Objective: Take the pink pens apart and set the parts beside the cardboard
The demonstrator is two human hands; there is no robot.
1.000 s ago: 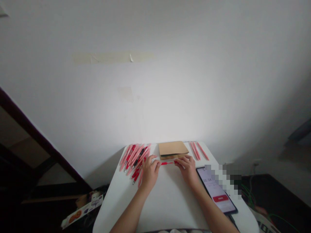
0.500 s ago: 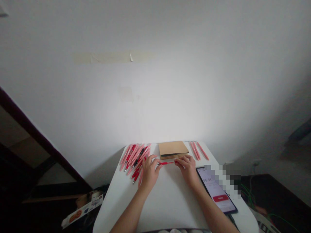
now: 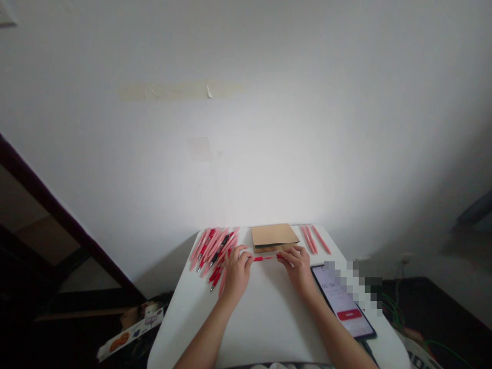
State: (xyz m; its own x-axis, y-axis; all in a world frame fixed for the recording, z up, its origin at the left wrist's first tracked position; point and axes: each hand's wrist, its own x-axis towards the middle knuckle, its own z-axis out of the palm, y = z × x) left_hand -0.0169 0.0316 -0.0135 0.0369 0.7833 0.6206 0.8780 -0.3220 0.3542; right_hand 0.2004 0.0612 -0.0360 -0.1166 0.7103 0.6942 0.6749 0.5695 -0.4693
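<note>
A red pen [image 3: 265,258] lies crosswise just above the white table [image 3: 265,318], held at both ends. My left hand [image 3: 236,274] pinches its left end with closed fingers. My right hand [image 3: 296,266] pinches its right end the same way. Beside my left hand lies a pile of several red and pink pens [image 3: 213,248]. Just behind the held pen sits a brown cardboard box [image 3: 273,237].
Three pink pens [image 3: 314,239] lie at the table's far right. A phone [image 3: 344,302] with a lit screen rests by my right forearm. A white wall rises directly behind the table. A colourful box [image 3: 130,333] and cables lie on the dark floor.
</note>
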